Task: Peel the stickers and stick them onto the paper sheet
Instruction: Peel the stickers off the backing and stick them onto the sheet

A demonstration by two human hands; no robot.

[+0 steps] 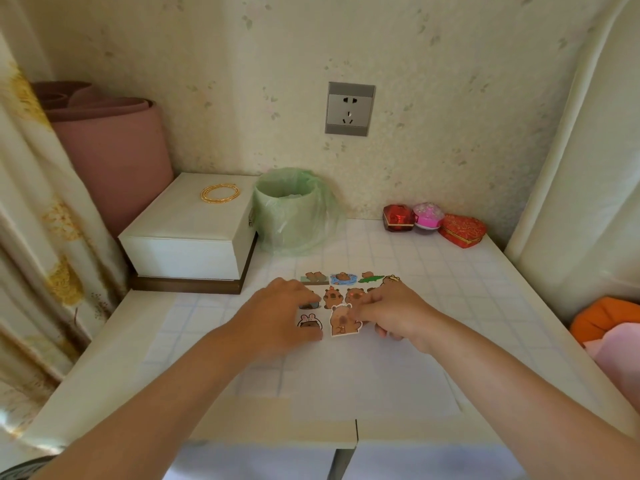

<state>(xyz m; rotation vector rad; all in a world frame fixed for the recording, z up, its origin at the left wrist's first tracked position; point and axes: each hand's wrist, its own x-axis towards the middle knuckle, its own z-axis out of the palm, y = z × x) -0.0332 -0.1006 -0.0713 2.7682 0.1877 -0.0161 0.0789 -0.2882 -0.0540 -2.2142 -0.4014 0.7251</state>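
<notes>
A white paper sheet lies on the checked tabletop in front of me. Several capybara stickers sit in rows on its far part. My right hand pinches a larger capybara sticker by its right edge, just above the sheet. My left hand lies flat on the sheet with straight fingers, beside a rabbit-eared sticker and partly covering another sticker.
A white box with a gold bangle on top stands at the back left. A bin with a green bag is next to it. Three small red and pink boxes sit against the wall. The table's front edge is close.
</notes>
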